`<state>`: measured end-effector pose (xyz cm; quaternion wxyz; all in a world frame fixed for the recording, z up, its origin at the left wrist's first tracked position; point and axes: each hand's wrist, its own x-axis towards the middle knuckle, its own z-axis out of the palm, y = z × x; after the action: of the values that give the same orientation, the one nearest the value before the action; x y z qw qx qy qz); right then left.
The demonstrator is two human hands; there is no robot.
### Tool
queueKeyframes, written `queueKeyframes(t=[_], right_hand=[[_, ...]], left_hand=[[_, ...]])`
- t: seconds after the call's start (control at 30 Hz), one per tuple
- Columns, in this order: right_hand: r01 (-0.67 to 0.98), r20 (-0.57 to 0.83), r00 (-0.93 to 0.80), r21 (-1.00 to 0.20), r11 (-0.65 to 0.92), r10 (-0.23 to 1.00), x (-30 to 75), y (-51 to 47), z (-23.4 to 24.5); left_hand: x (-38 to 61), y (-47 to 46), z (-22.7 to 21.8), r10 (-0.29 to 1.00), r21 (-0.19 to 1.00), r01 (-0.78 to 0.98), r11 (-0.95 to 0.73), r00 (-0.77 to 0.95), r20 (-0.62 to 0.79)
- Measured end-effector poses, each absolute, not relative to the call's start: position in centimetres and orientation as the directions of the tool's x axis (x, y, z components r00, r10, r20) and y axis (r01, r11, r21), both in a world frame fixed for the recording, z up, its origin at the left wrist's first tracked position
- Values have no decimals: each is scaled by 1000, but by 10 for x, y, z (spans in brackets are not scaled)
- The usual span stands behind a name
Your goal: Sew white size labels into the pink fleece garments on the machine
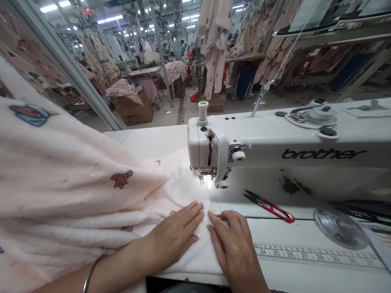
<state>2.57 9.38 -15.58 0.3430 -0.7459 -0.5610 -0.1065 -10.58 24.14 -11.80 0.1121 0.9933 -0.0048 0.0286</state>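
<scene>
Closest to us are our own two forearms coming in from the bottom edge, with a thin metal bangle (88, 277) on the left wrist. Our left hand (177, 234) lies flat, palm down, on the pale pink fleece fabric (76, 183), fingers together and pointing toward the needle. Our right hand (235, 248) sits just beside it, also flat, with its fingertips on the fabric's near edge. Neither grip is closed on anything: both are open and just pressing the cloth onto the table (293, 234).

The fabric is a big fluffy heap with little bear prints. It piles up on our left and narrows down to run under the presser foot (210, 179), where the machine's lamp lights it up. The folded edge lies between our hands and the foot.

The sewing machine (290, 142) is white with "brother" lettered on its arm, and a small white spool pin (202, 112) stands on top. To the right of the needle, red-handled thread snips (271, 206) lie on the machine bed, well apart from our right hand. A measuring tape strip (305, 254) runs along the table's front, and a clear round disc (340, 228) lies further right.

Behind it all we see cardboard boxes (134, 110) and hanging garments (214, 40).
</scene>
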Motion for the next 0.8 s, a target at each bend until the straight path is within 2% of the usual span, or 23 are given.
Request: queueKeyframes(t=[0.5,0.6,0.73,0.8], right_hand=[[907,548,357,-398,-140,756,23,94,-157],[909,527,363,-382,-167,769,24,91,-159],[895,472,362,-418,-158,804,49,98,-146],[913,407,334,-364,-184,850,72,114,-135]], left_hand=[[-106,243,-121,-34,177,-51,-983,995,98],[-105,242,-121,-38,150,-52,-987,995,97],[-102,242,-120,-45,126,-58,-990,994,100],[-100,244,-119,-73,113,-85,-990,992,105]])
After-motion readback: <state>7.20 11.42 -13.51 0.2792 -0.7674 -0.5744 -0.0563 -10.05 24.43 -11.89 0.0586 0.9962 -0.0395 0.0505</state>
